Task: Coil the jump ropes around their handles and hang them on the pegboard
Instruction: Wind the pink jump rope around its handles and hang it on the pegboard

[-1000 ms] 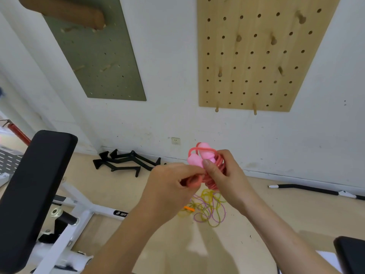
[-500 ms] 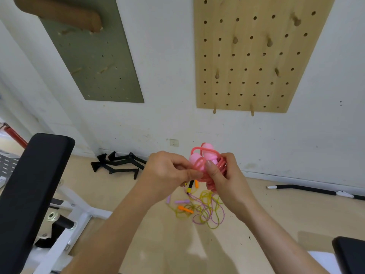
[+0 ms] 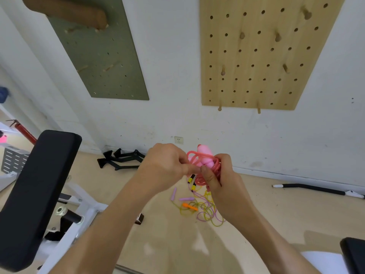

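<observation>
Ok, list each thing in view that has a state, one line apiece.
pink jump rope, coiled round its handles, held, not yet hung
left hand, pinches a strand of the pink jump rope
right hand, grips the coiled bundle, thumb pressed on it
loose ropes, uncoiled and tangled on the floor
wooden pegboard, pegs in place, nothing hung on it

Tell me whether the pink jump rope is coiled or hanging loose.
Coiled. The pink jump rope is looped around its handles, gripped by the left hand and right hand.
</observation>
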